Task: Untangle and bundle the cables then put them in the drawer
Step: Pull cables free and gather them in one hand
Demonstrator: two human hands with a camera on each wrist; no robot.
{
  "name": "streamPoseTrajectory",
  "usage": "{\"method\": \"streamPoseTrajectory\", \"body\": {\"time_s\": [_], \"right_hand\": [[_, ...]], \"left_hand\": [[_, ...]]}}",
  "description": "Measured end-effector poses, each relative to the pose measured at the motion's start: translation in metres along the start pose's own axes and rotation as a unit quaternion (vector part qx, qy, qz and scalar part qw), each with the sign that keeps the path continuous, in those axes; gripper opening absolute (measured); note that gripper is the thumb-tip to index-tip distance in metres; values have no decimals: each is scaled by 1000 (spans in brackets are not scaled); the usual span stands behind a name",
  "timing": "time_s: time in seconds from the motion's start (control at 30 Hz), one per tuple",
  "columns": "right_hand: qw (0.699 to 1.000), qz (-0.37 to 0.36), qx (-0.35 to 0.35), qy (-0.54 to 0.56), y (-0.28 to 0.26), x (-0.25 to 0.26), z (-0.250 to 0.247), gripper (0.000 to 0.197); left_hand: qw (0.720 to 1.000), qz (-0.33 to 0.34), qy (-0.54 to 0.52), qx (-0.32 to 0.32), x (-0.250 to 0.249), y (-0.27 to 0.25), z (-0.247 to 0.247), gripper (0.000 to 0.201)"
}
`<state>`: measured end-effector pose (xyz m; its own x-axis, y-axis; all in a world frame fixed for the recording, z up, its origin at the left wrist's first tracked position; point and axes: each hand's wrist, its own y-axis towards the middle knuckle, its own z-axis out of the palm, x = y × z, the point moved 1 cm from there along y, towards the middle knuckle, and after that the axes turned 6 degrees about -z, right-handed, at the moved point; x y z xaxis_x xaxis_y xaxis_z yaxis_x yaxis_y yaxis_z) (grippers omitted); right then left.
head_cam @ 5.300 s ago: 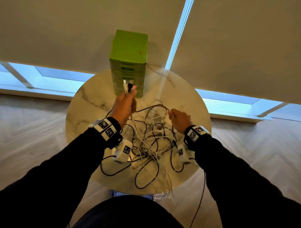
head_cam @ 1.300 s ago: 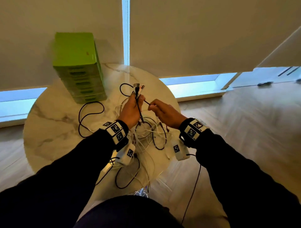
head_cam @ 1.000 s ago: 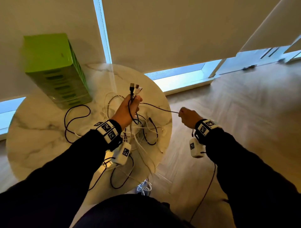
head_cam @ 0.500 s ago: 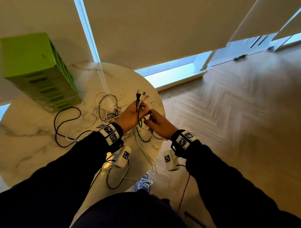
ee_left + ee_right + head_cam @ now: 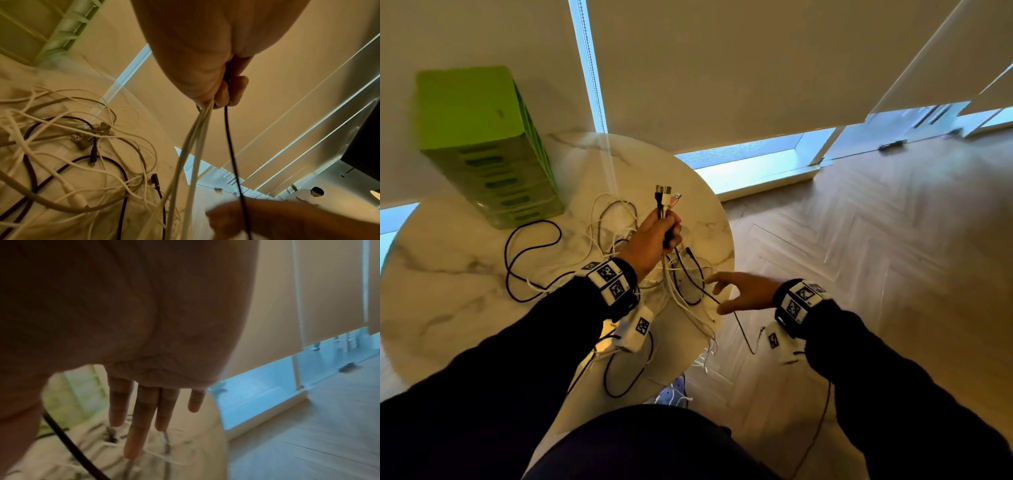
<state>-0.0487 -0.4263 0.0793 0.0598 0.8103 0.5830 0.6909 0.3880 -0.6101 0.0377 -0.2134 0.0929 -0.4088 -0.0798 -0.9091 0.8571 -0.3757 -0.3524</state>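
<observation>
With the left hand (image 5: 654,236) fisted round the plug ends above the cables (image 5: 616,246) heaped on the worktop (image 5: 448,274) right of the drawer unit (image 5: 482,144), and the right hand (image 5: 743,294) spread empty, pulling may tighten knots.

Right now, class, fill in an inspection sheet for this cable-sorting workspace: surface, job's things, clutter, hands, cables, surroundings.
Surface: round marble table, cables spread across it.
Job's things: green drawer unit at the table's far left, drawers appear closed.
Clutter: nothing seen.
Hands: left hand grips several cables below their plug ends; right hand open, fingers extended toward the tangle.
Cables: tangled white and black cables lie loose on the table; some hang over its near edge.
Surroundings: wood herringbone floor, lowered roller blinds.
</observation>
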Motion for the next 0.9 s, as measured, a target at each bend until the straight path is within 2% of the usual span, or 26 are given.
{"method": "streamPoseTrajectory", "body": {"time_s": [0.07,0.1,0.17,0.27,0.37,0.43,0.5,0.53,0.57,0.63,0.7,0.73,0.77,0.83,0.9], "right_hand": [[997,-58,-37,27,14,30,-2,73],[994,-85,-57,49,19,46,-2,70],[985,-125,-97,75,28,69,-2,50],[971,-120,-157,135,31,78,-6,23],[957,-124,-234,120,26,73,-13,20],[938,-121,-289,149,23,67,-20,21],[932,-87,-319,148,21,55,-26,21],[942,-47,-310,120,20,46,-29,20],[956,5,-279,94,19,37,-30,18],[973,138,-156,96,16,22,-26,17],[975,219,5,47,9,18,-16,25],[972,224,64,-18,10,13,-12,37],[973,206,81,-71,13,10,-8,57],[994,95,16,-45,20,18,-1,101],[996,-37,-57,53,24,40,-1,114]], "left_hand": [[1000,2,25,5,1,-2,5,19],[999,8,40,9,1,-3,7,20],[997,24,69,12,-1,-6,8,25],[991,48,125,-11,-4,-7,2,31],[982,64,166,-60,-3,-3,-9,33],[980,74,171,-72,0,-3,-14,31],[985,70,140,-66,0,-5,-17,28],[990,63,112,-63,0,-6,-18,29],[994,53,76,-57,-2,-6,-19,28],[999,31,-18,-34,-8,-7,-19,23],[996,6,-87,-10,-14,-8,-18,22],[994,-7,-107,-1,-16,-10,-16,23],[992,-17,-121,11,-18,-12,-14,22],[989,-32,-139,44,-20,-17,-5,21],[988,-41,-126,78,-20,-20,3,20]]}}
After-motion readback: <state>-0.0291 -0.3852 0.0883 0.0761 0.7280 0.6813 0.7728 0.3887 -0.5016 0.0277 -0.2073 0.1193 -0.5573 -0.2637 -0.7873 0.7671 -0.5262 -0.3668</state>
